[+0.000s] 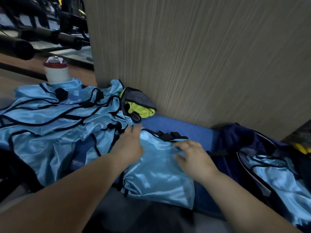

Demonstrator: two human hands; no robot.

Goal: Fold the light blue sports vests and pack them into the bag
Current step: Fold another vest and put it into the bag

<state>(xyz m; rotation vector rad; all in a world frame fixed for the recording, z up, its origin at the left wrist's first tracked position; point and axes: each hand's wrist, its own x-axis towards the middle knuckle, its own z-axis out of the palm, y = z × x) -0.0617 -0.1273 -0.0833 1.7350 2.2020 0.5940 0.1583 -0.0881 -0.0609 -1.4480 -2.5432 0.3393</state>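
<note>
- Blue surface (185,130): padded top that runs along a wood-grain wall (202,64) at its far edge.
- Folded vest (154,175): light blue, shiny, with black trim. It lies mid-surface and reaches from near the far edge to over the near edge, where its lower hem hangs off. Its black straps (168,136) are bunched at the far end.
- Left hand (129,145): palm down on the left edge of the folded vest. The fingers are straight and close together, pointing toward the far edge, with the tips beside the pile. It grips nothing and lies flat against the cloth.
- Right hand (195,157): on the right part of the folded vest, just below the straps. The fingers are spread and loosely bent, the tips press into the fabric, and the thumb is out to the side. The fingers are not closed round the cloth.
- Pile of vests (50,115): the same light blue, unfolded and tangled. It covers the left end of the surface and touches the folded vest on its left side.
- Bag (235,145): dark navy, at the right end of the surface, mouth open.
- Packed vests (277,179): light blue, lying inside the bag.
- Yellow-green cloth (141,110): crumpled with a grey piece at the far edge against the wall, just beside the pile.
- Tumbler (56,73): white with a red lid, upright behind the pile at the far left.
</note>
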